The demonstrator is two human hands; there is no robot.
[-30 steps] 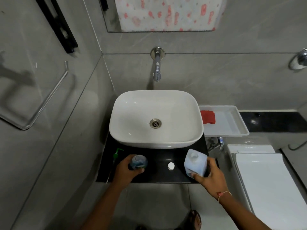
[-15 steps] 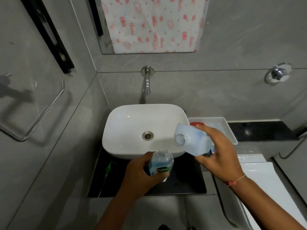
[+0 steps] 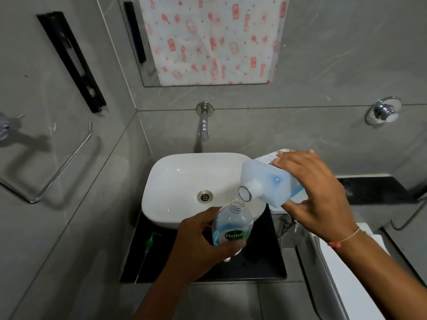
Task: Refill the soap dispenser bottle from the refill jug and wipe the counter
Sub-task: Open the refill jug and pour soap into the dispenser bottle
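Note:
My left hand (image 3: 198, 245) grips the clear soap dispenser bottle (image 3: 232, 224), uncapped, tilted a little, with some blue liquid low inside. My right hand (image 3: 316, 195) holds the translucent refill jug (image 3: 265, 181) tipped on its side, its open mouth just above and right of the bottle's neck. Blue soap pools in the jug's lower side; no stream is visible. Both are held over the front edge of the white basin (image 3: 184, 181) and the black counter (image 3: 261, 262). The green pump head (image 3: 150, 239) with its tube lies on the counter's left side.
A wall tap (image 3: 203, 125) hangs over the basin. A white toilet lid (image 3: 342, 262) sits at the right, a chrome flush knob (image 3: 383, 113) on the wall above it. A towel rail (image 3: 57, 172) runs along the left wall.
Both hands lifted the bottle and the jug off the counter. The jug has been tipped sideways and its mouth brought close to the bottle's neck.

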